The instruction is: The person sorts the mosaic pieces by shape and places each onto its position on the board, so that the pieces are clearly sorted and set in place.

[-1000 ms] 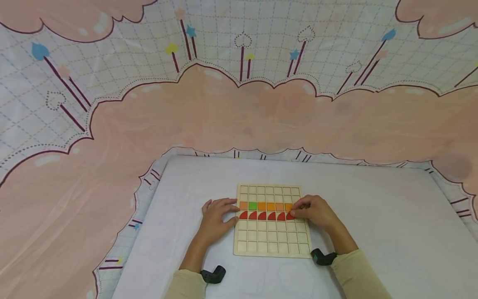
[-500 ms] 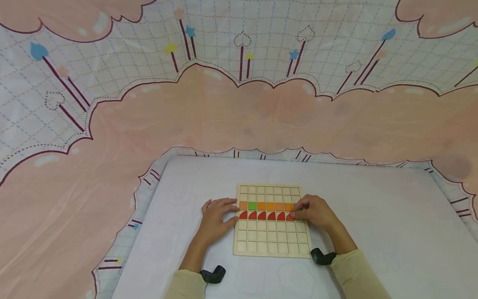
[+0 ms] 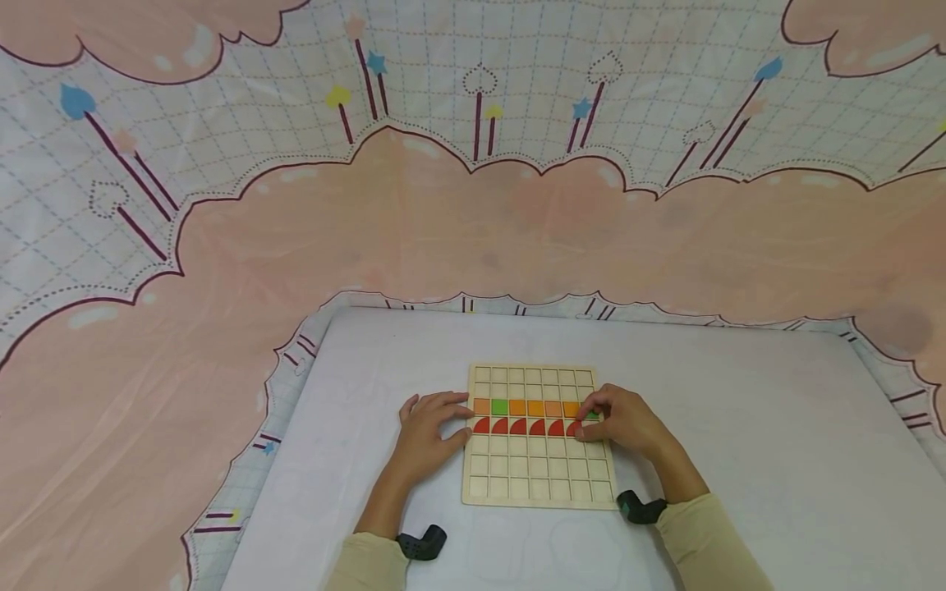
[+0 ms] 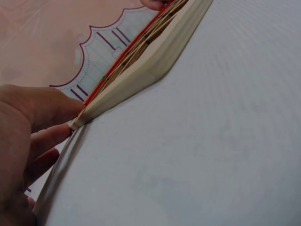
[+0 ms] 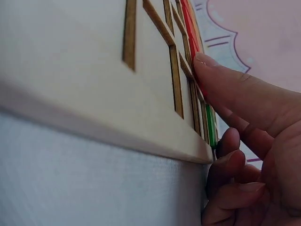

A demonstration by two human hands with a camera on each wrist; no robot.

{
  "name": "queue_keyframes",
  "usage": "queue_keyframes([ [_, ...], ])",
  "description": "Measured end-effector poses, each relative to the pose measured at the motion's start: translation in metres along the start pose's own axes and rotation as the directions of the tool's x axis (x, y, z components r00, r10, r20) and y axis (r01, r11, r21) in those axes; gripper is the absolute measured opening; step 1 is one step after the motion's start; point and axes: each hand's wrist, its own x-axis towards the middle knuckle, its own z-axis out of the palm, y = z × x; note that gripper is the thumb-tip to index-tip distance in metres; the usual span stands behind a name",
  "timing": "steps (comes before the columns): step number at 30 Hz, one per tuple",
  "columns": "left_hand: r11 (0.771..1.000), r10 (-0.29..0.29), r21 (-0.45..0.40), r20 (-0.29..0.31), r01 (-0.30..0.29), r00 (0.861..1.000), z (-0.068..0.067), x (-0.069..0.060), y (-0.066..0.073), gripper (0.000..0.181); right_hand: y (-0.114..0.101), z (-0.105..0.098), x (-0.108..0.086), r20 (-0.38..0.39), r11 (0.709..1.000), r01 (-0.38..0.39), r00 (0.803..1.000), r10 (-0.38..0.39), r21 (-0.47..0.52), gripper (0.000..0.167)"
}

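A light wooden grid board (image 3: 539, 468) lies flat on the white table. One row holds orange and green square tiles (image 3: 500, 407); the row nearer me holds red quarter-circle tiles (image 3: 519, 426). My left hand (image 3: 426, 435) touches the board's left edge with fingertips and thumb, the fingers fairly straight. At the right side, my right hand (image 3: 628, 419) rests its thumb on the rightmost visible red tile, with the index finger near the end of the orange row. The right wrist view shows a green tile (image 5: 210, 125) by the board's edge, beside my loosely bent fingers.
White table surface (image 3: 754, 427) surrounds the board. A patterned pink and white cloth (image 3: 517, 238) rises behind it and along the sides. Black wrist devices (image 3: 423, 543) sit at both cuffs.
My right thumb has slid slightly toward me on the red tile, and the gap between thumb and index finger has widened, exposing a green tile in the last column. My left hand stays still.
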Motion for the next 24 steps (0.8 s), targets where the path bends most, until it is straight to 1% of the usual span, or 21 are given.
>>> queue_keyframes([
  [4, 1.0, -0.003, -0.003, 0.002, 0.003, 1.0, -0.0002, -0.0003, -0.0002, 0.021, 0.0011, -0.0002, -0.0008, 0.012, 1.0, 0.026, 1.0, -0.026, -0.012, 0.024],
  [12, 1.0, 0.002, -0.003, 0.001, -0.002, 1.0, 0.0004, -0.0006, -0.001, 0.022, 0.0024, -0.0006, -0.0014, 0.018, 0.999, 0.033, 0.999, -0.033, -0.001, 0.022],
  [19, 1.0, 0.023, -0.011, -0.009, -0.023, 1.0, 0.0002, 0.0001, -0.0019, 0.022, 0.0037, -0.0016, -0.0017, 0.019, 0.999, 0.042, 0.999, -0.041, -0.006, 0.023],
  [21, 1.0, 0.023, -0.012, -0.007, -0.023, 1.0, -0.0003, 0.0, -0.0015, 0.022, 0.0056, -0.0019, -0.0022, 0.019, 0.999, 0.046, 0.999, -0.046, 0.002, 0.025],
  [24, 1.0, 0.023, -0.018, -0.001, -0.023, 1.0, -0.0002, 0.0003, -0.0013, 0.023, 0.0099, -0.0037, -0.0037, 0.026, 0.997, 0.053, 0.998, -0.055, 0.055, 0.029],
])
